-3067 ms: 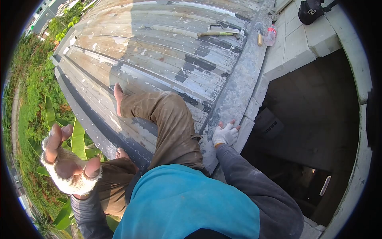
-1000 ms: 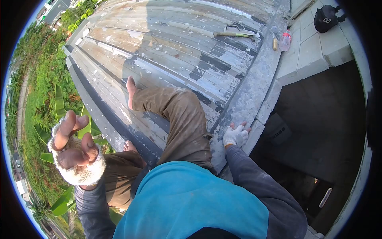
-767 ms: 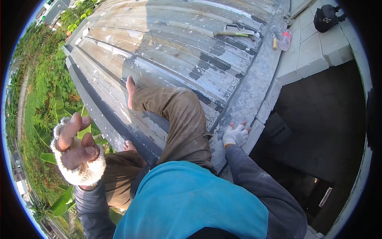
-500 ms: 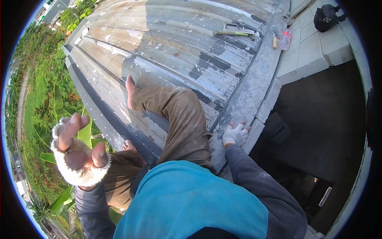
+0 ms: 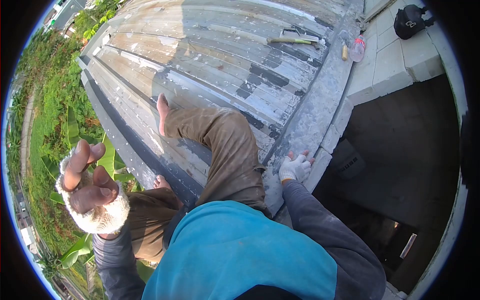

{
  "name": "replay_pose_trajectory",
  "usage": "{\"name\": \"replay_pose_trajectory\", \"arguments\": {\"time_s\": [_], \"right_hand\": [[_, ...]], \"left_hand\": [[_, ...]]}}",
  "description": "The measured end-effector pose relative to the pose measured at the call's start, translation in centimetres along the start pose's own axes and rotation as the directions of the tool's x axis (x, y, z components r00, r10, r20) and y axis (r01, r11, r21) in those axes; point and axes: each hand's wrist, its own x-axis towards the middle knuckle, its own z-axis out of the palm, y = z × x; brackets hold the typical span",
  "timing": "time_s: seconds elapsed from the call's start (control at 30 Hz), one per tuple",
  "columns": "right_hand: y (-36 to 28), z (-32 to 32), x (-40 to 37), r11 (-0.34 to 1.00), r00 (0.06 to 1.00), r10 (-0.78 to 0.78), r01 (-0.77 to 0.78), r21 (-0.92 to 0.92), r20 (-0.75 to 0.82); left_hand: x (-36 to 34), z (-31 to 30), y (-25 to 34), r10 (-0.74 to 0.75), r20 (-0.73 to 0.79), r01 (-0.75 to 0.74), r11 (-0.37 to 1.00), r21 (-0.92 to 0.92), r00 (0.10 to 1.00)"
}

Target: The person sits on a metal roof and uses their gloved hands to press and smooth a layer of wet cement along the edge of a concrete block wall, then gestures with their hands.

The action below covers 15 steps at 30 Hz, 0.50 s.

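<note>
My left hand [image 5: 92, 187], in a white knit glove with bare fingertips, is raised at the left over the greenery. Its fingers are loosely bent, with a gap between the upper and lower ones, and no object shows in it. My right hand [image 5: 297, 168], in a similar glove, rests flat with fingers spread on the grey ledge [image 5: 320, 112] beside the roof. Bent in front of me is one leg in brown trousers [image 5: 232, 145], its bare foot [image 5: 163, 112] on the metal roof [image 5: 200, 75].
A dark drop [image 5: 400, 150] lies right of the ledge, with a bucket-like container [image 5: 349, 162] inside. Up the ledge are a plastic bottle [image 5: 357, 49], a wooden-handled tool [image 5: 344, 52] and a black bag [image 5: 411, 22]. A long-handled tool [image 5: 295, 40] lies on the roof. Greenery [image 5: 55, 115] borders the left.
My left hand has shifted slightly left, and its lower fingers have curled further inward. My right hand has stayed on the ledge.
</note>
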Motion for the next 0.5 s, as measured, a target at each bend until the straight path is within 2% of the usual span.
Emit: {"name": "replay_pose_trajectory", "arguments": {"time_s": [0.07, 0.17, 0.3, 0.37, 0.4, 0.47, 0.5], "right_hand": [[0.2, 0.3, 0.1, 1.0, 1.0, -0.006, 0.006, -0.003, -0.004], [0.2, 0.3, 0.1, 1.0, 1.0, -0.009, 0.009, -0.01, 0.001], [0.3, 0.6, 0.2, 1.0, 1.0, -0.006, 0.006, -0.008, -0.01], [0.3, 0.6, 0.3, 1.0, 1.0, -0.007, 0.007, -0.008, -0.009], [0.3, 0.6, 0.3, 1.0, 1.0, -0.009, 0.009, -0.007, -0.007], [0.4, 0.8, 0.3, 1.0, 1.0, -0.012, 0.011, -0.008, -0.021], [0.4, 0.9, 0.2, 1.0, 0.999, -0.015, 0.014, -0.009, -0.034]], "left_hand": [[0.9, -0.3, 0.3, 0.126, 0.175, -0.154, 0.976, 0.155, 0.976], [1.3, 0.5, 0.9, 0.107, 0.127, -0.127, 0.979, 0.16, 0.986], [1.7, 0.1, 1.8, 0.081, 0.169, -0.115, 0.973, 0.202, 0.982], [1.7, 0.1, 2.4, -0.1, 0.183, 0.056, 0.97, 0.235, 0.978], [1.7, 0.1, 2.3, -0.101, 0.182, 0.056, 0.97, 0.235, 0.978], [1.6, 0.1, 1.8, 0.005, 0.204, -0.074, 0.941, 0.329, 0.979], [1.4, 0.2, 1.5, 0.006, 0.205, -0.074, 0.942, 0.328, 0.979]]}}
